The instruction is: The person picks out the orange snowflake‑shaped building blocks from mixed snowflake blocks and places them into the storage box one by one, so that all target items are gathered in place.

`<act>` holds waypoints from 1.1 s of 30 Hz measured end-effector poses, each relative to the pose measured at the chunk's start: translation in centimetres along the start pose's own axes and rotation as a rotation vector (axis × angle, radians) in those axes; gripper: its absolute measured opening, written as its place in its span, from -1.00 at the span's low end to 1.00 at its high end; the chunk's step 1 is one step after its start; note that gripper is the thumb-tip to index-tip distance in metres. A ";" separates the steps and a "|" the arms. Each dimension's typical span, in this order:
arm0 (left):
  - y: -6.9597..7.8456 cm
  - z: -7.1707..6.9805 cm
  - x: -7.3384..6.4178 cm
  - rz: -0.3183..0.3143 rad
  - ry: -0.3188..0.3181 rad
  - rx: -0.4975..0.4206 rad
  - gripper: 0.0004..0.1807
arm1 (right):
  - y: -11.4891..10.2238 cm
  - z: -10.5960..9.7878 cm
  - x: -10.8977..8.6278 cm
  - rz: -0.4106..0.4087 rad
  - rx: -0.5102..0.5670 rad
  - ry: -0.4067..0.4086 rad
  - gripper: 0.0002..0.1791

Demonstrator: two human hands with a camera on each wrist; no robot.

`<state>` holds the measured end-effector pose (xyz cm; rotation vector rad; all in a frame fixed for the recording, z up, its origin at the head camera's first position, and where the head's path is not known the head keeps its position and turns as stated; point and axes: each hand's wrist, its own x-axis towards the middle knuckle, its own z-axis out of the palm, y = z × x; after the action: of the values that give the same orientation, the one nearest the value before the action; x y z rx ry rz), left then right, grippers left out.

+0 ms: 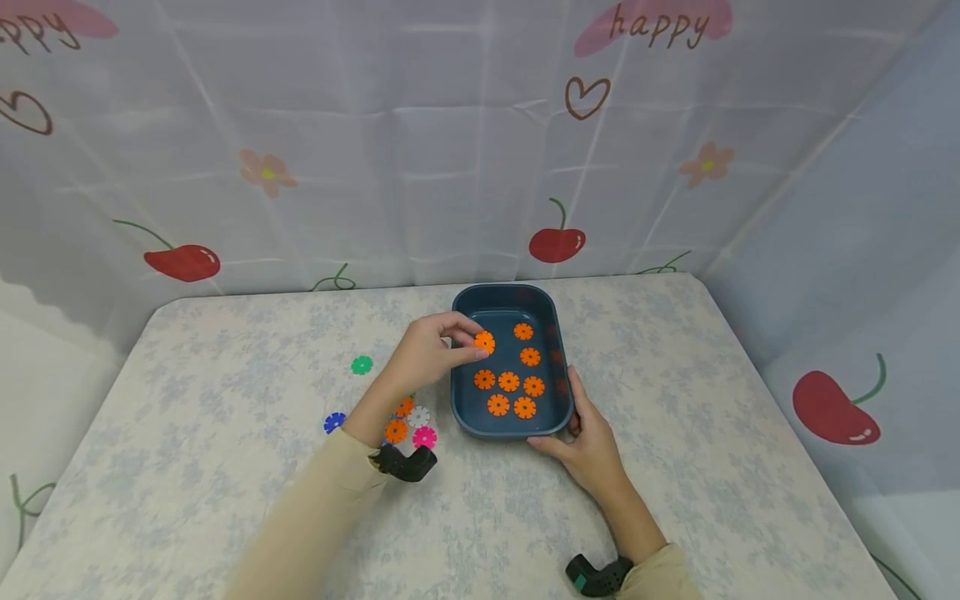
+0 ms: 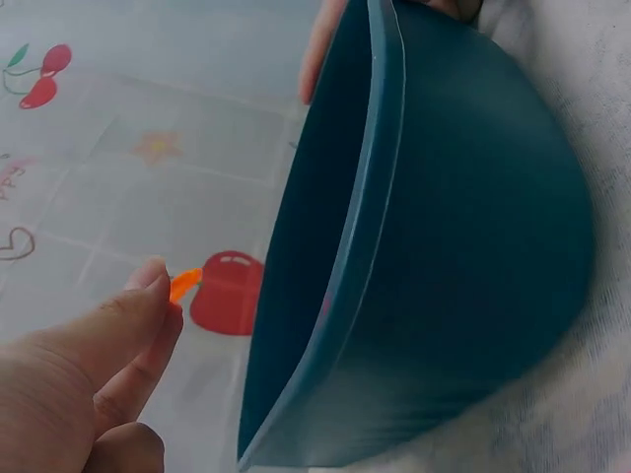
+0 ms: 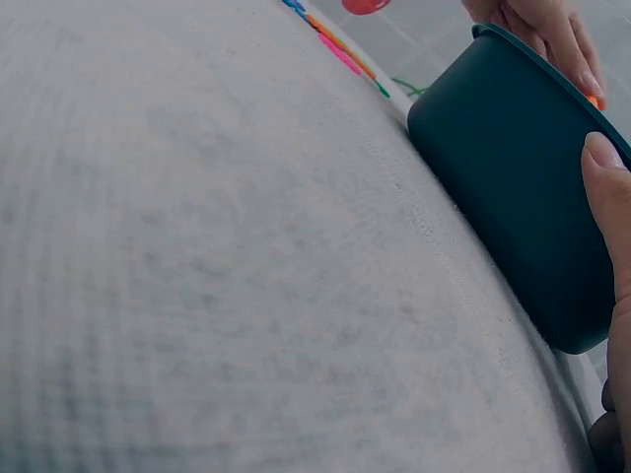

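Over the dark blue rectangular tray, my left hand pinches an orange notched disc between thumb and fingers. In the left wrist view the pinched disc shows edge-on, apart from the tray wall. Several like orange discs lie flat on the tray floor. My right hand holds the tray at its near right corner, thumb on the near side and fingers along the right side. The right wrist view shows that thumb against the tray's outer wall.
Left of the tray, loose discs lie on the table: a green one, a blue one, a white one, a pink one and orange ones. My left forearm partly covers this group. A printed curtain stands behind the table.
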<state>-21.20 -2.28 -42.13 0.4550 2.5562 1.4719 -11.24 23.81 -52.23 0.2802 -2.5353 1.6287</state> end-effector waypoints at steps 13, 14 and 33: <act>0.5 3.7 3.5 0.021 -0.088 0.272 -0.69 | 0.1 -0.1 0.0 -0.012 -0.055 0.015 0.27; 0.5 3.9 3.6 0.014 -0.091 0.288 -0.68 | 0.1 -0.1 0.0 -0.013 -0.057 0.014 0.26; 0.1 6.5 4.3 0.013 -0.069 0.679 -0.71 | 0.1 -0.1 0.1 0.004 -0.063 0.013 0.26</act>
<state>-23.43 4.50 -45.22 0.5837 2.9397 0.5314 -11.36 23.93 -52.27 0.2585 -2.5735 1.5431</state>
